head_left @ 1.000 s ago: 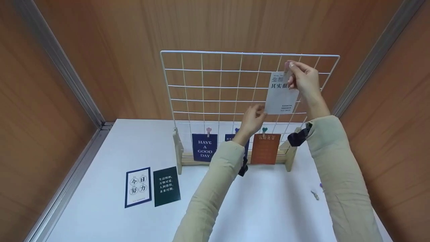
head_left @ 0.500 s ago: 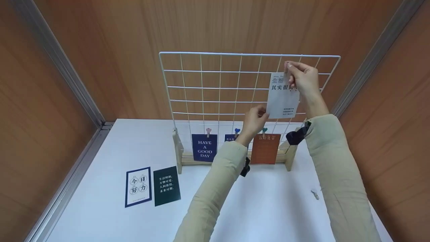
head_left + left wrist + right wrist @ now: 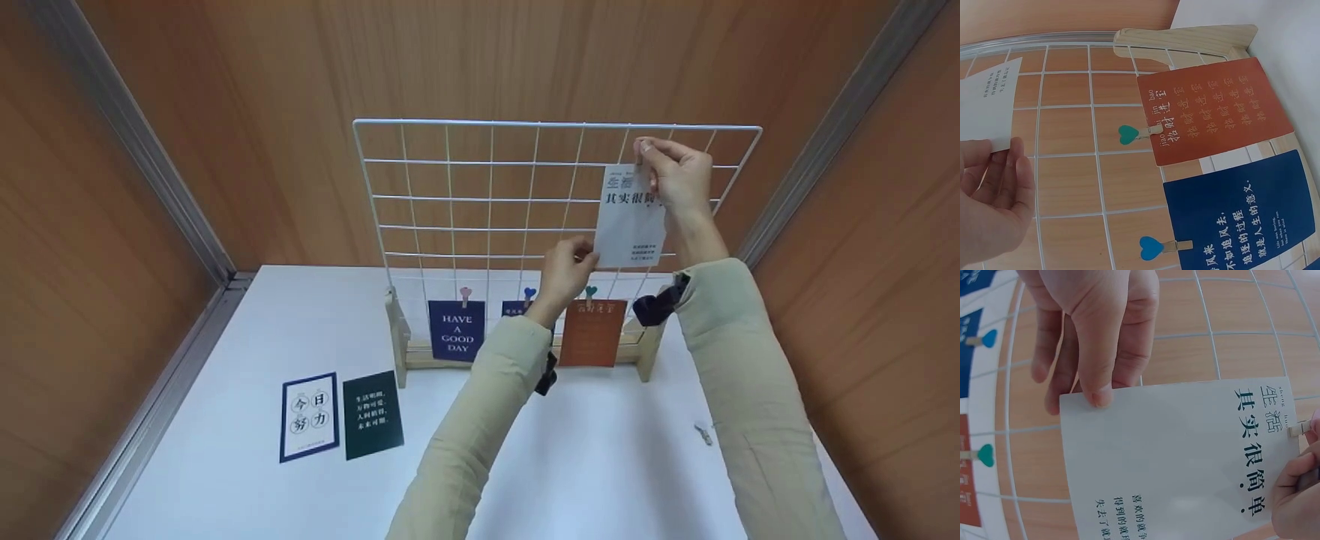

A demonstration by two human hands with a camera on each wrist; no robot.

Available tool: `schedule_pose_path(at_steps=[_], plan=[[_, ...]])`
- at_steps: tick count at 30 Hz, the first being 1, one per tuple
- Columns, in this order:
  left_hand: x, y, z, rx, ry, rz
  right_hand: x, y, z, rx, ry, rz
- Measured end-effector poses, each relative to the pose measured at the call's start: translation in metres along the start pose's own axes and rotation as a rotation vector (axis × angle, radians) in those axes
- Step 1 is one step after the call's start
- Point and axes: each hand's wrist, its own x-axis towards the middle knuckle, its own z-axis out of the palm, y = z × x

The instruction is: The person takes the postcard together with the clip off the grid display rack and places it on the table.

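Head view: a white wire grid stands upright in a wooden base near the back edge of a white table. The right hand is up by the grid's top right corner, its fingertips pinching a small clip at the top edge of a white card. The card hangs flat against the grid, below those fingers. The left hand pinches the card's lower left corner. Along the grid's bottom row hang a blue card, a second blue card partly hidden by the left arm, and an orange card, each under a heart clip. Near the table's left edge lie a white card with a blue border and, just beside it, a dark green card. A loose clip lies near the right edge.

Left wrist view: the left hand has its fingers loosely curled, their tips meeting the white card's corner. The orange card and a blue card hang from a teal and a blue heart clip.

Right wrist view: the left hand's fingers grip one corner of the white card, thumb on its face. The right hand's fingertips squeeze the clip at the card's opposite edge.
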Motion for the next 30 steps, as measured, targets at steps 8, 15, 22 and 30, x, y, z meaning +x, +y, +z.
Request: schedule_pose_path(at_steps=[8,15,22,30], plan=[[-0.002,-0.003,-0.003,-0.003,-0.012,0.013,-0.003,-0.005,0.004,0.047,0.022,-0.049],[-0.004,-0.005,-0.009,0.005,-0.034,0.006,-0.001,-0.012,0.004,0.085,-0.003,-0.107],[-0.009,-0.009,-0.014,-0.003,-0.046,-0.014,-0.004,-0.012,0.000,0.126,-0.004,-0.078],[-0.016,-0.022,-0.023,-0.024,-0.062,-0.025,-0.009,-0.009,-0.013,0.123,-0.026,-0.063]])
